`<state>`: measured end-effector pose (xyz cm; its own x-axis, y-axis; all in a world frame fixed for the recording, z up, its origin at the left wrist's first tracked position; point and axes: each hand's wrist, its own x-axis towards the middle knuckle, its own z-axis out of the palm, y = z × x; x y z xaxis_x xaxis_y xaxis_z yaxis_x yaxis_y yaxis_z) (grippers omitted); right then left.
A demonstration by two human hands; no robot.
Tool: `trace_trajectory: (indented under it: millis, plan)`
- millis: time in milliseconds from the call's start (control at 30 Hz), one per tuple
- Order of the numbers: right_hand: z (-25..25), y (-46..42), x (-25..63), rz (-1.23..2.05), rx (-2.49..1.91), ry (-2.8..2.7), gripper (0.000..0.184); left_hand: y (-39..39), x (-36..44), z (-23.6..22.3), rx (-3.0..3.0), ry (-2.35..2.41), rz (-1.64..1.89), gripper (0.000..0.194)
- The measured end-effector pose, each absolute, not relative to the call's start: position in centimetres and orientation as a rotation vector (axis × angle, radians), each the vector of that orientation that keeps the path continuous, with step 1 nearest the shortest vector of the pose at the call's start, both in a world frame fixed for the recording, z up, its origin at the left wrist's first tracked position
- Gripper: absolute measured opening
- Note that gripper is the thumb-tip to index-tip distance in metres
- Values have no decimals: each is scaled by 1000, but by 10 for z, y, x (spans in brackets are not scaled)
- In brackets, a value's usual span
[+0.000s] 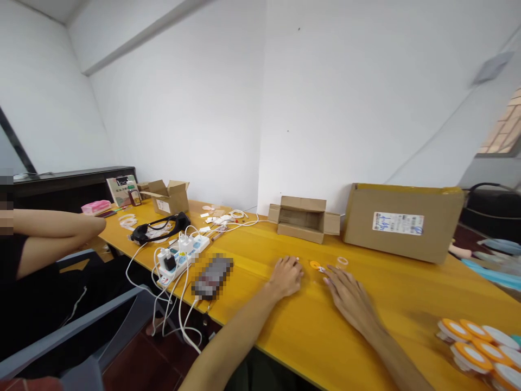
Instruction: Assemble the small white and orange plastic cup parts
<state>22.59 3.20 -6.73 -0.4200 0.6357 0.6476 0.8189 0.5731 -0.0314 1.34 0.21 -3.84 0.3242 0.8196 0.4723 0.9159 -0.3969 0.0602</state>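
My left hand [286, 277] rests on the yellow table [260, 247] with its fingers curled together. A tiny white spot shows at its fingertips; what it holds, if anything, is too small to name. My right hand [349, 293] lies palm down with its fingers stretched out. By its index fingertip is a small white piece [322, 270], seemingly touched. Just left of that lies a small round orange piece [315, 265]. Beyond the right fingers sits a clear ring-shaped piece [342, 262], apart from the hand.
An open cardboard box [301, 236] and a large closed carton [401, 247] stand along the wall. Several orange-and-white-lidded round containers [472, 355] sit at the right. Leftward are a phone [212, 277], a corded power strip [191, 254], black goggles [157, 229] and another person's arm [61, 231].
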Motion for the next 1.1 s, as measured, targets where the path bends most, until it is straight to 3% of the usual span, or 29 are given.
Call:
trace_trajectory:
  millis: [867,1100]
  plan:
    - [-39,11,232,-124,-1257,-2043,32,4,5,-30,-2401,-1730,-733,22]
    - [-38,5,226,-131,-1285,-2082,22,6,4,-30,-2445,-1732,-795,25]
